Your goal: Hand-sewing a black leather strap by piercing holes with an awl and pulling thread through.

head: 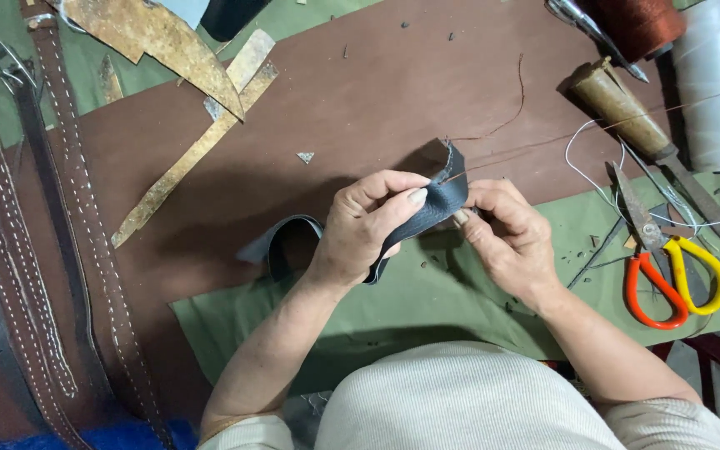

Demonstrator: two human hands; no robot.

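A dark grey leather strap (442,197) is held up over the brown leather sheet (360,92). My left hand (370,225) grips the strap with thumb and fingers; its loose end (287,240) curls down to the left. Touching the strap's right edge, my right hand (506,237) pinches something small there that I cannot make out. A thin brown thread (560,137) runs from the strap's top edge toward the right.
Stitched brown belts (52,242) lie along the left. Scissors with one orange and one yellow handle (668,271) lie at the right on green cloth (427,308). A wooden-handled tool (627,112), a white thread spool (714,79) and a red-brown spool (639,21) sit at the upper right. Rusty scraps (185,58) lie at the top left.
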